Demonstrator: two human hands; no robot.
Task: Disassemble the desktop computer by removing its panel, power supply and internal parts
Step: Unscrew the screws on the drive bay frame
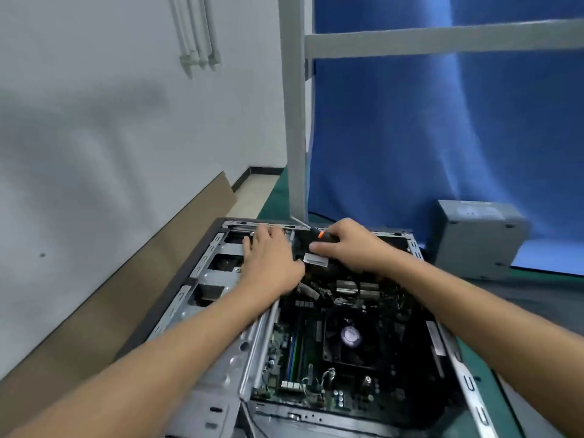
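Panel off: desktop computer (467, 384) lying open at 6 o'clock | grey box (474, 238), probably the power supply, sitting out at 3 o'clock | motherboard (316, 393) and fan (350, 336) remaining inside | left hand (268, 257) pressing spread fingers on drive cage (218, 248) | right hand (350, 245) gripping screwdriver (327, 237) at case's 12 o'clock edge.

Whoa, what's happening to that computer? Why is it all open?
Someone is taking a computer apart. It lies open, so the fan and green board inside show. The right hand grips a screwdriver at the computer's far end, and the left hand rests flat on the metal frame beside it. A grey box sits on the table nearby.
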